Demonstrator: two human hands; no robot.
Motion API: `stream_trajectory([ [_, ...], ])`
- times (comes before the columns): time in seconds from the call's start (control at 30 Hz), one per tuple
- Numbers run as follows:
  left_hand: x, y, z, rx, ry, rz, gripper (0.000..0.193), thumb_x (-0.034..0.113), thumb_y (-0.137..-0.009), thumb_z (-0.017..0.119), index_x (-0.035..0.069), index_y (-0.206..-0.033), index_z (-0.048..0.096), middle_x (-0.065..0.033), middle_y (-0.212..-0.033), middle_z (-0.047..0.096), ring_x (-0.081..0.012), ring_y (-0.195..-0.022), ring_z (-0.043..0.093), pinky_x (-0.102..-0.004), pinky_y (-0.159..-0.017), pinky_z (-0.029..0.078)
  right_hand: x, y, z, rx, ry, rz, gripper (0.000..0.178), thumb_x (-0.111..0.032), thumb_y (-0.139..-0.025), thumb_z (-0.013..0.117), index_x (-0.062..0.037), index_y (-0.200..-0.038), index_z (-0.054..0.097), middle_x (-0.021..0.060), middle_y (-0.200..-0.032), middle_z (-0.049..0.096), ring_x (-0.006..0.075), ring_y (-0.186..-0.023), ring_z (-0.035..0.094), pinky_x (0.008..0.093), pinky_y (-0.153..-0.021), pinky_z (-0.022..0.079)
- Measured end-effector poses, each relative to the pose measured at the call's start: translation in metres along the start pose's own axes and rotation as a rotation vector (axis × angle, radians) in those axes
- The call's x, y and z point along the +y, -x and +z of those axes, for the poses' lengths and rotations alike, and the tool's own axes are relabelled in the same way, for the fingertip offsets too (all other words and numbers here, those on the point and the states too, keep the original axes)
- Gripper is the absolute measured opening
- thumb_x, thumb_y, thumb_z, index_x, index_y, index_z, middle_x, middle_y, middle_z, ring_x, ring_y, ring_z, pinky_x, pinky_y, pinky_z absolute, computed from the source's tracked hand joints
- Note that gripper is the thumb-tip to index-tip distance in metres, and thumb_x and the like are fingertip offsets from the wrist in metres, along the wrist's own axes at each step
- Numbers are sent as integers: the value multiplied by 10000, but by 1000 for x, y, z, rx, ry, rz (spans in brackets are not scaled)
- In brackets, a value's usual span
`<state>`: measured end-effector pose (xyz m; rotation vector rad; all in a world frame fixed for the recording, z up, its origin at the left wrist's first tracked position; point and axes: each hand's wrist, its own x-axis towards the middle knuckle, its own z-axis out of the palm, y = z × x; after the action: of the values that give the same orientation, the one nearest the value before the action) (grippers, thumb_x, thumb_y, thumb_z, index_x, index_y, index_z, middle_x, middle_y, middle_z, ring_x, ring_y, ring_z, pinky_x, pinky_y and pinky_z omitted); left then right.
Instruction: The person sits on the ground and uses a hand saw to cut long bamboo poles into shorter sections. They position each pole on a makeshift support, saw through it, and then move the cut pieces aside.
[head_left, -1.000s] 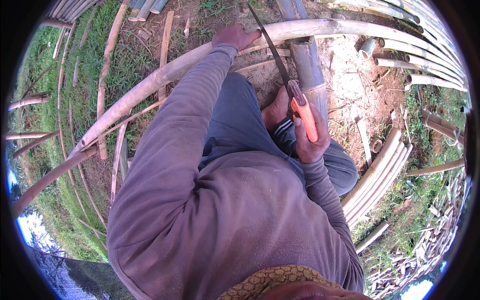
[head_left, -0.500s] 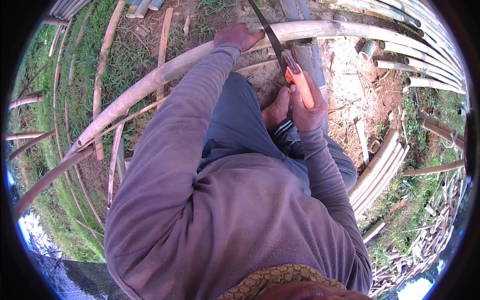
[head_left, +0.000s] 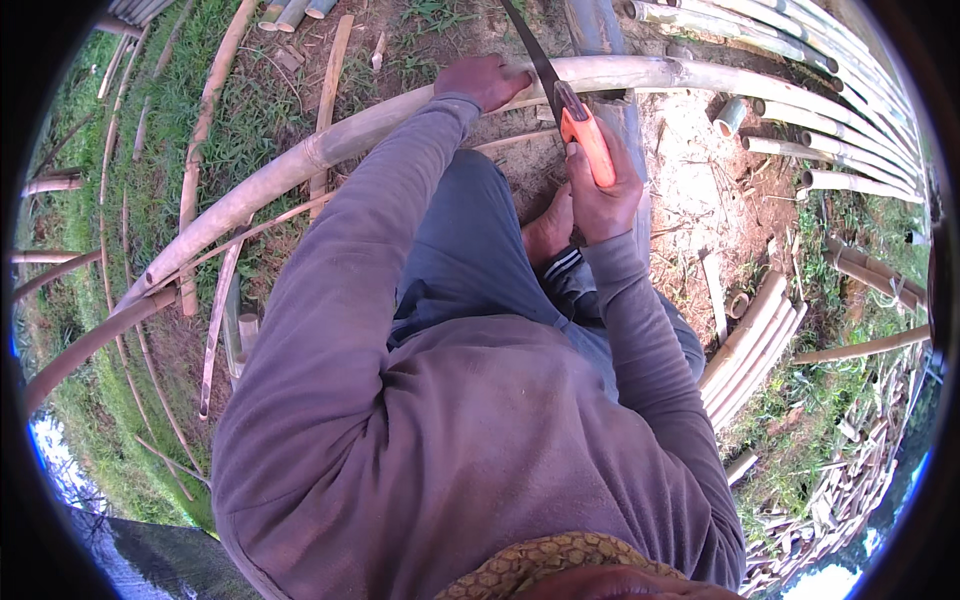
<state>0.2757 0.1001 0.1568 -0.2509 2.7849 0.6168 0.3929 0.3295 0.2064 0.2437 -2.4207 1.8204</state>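
A long bamboo pole runs across in front of me, its curve bent by the lens. My left hand is wrapped round the pole from above, just left of the blade. In my right hand is a handsaw with an orange handle, the fingers closed round its grip. The saw's dark blade crosses the pole right beside my left fingers and points away from me. Under the pole lies a thicker grey-green bamboo log. How deep the blade sits in the pole cannot be made out.
Cut bamboo poles lie stacked at the far right. A bundle of short bamboo lengths rests near my right knee. My bare foot is close below the saw. Grass with loose poles spreads on the left.
My right hand and the saw have moved a little away from me, the handle now closer to the pole. My left hand keeps its hold on the pole.
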Motion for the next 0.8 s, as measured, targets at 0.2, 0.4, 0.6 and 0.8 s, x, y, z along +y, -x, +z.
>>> stream_trajectory([
  [0.2, -91, 65, -28, 351, -301, 222, 921, 621, -757, 852, 189, -1506, 535, -194, -1420, 650, -395, -1347, 608, -489, -1162, 459, 12, 17, -15, -91, -4, -32, 438, -172, -979, 766, 6, -1352, 622, 168, -1242, 707, 264, -1065, 719, 368, -932, 574],
  [0.4, -126, 78, -30, 112, -253, 54, 708, 453, -758, 909, 146, -1306, 583, -190, -1149, 743, -416, -1089, 740, -538, -957, 591, -9, 3, 9, 113, 96, -32, 412, -287, -1007, 775, 18, -1252, 648, 164, -1022, 740, 255, -904, 735, 404, -799, 584],
  [0.6, -124, 84, -34, 71, -238, 51, 656, 385, -769, 895, 150, -1299, 588, -198, -1151, 741, -413, -1081, 749, -534, -934, 603, -6, 103, -52, 67, 48, 141, 312, -195, -1040, 740, 46, -1225, 666, 52, -789, 687, 58, -631, 588, 225, -595, 495],
  [0.8, -130, 84, -27, 140, -226, 77, 651, 350, -754, 896, 157, -1301, 600, -186, -1204, 717, -416, -1063, 756, -538, -925, 614, -32, 164, -77, 108, -13, 87, 231, -141, -1066, 680, 42, -1206, 655, 23, -742, 655, 51, -557, 562, 212, -506, 438],
])
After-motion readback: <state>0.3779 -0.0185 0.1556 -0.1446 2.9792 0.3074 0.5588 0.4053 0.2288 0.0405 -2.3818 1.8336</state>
